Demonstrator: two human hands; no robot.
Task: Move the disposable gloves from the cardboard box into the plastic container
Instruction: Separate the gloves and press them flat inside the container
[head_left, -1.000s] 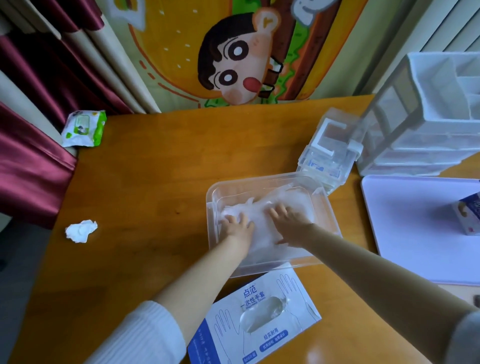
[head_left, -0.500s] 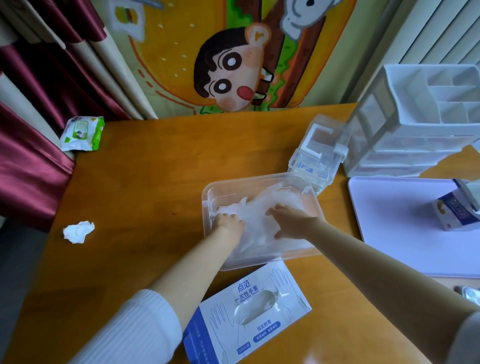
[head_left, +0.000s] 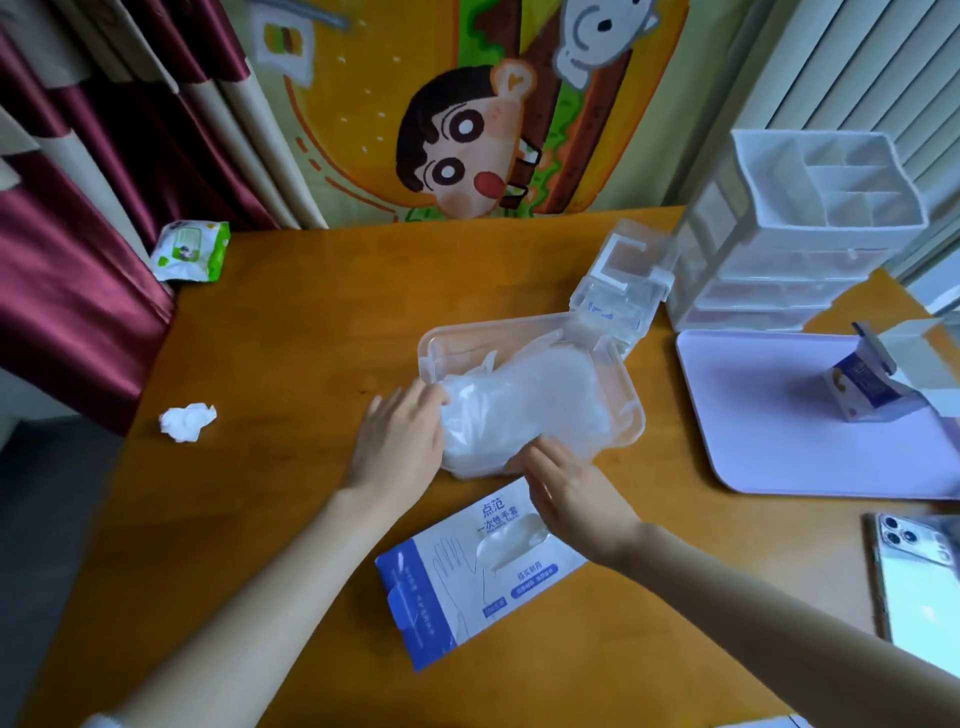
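A heap of clear disposable gloves (head_left: 519, 410) fills the clear plastic container (head_left: 631, 415) at the middle of the wooden table. My left hand (head_left: 400, 441) lies with straight fingers against the container's left wall, its thumb at the edge of the gloves. At the container's near edge is my right hand (head_left: 569, 488), whose fingertips touch the near rim and the gloves there. The blue and white cardboard glove box (head_left: 467, 577) lies flat just in front of the container, between my forearms. Clear film shows in its opening.
A wipes pack (head_left: 189, 252) and a crumpled tissue (head_left: 187, 422) lie on the left. Behind the container stands a small clear lidded box (head_left: 618, 291), then a white drawer organiser (head_left: 810, 234). Right: a lilac tray (head_left: 769, 441) with a small carton (head_left: 867, 389), and a phone (head_left: 914, 587).
Both hands have drawn back from pressing the gloves inside the container: the left one to its left wall, the right one to its near edge. The view has shifted slightly.
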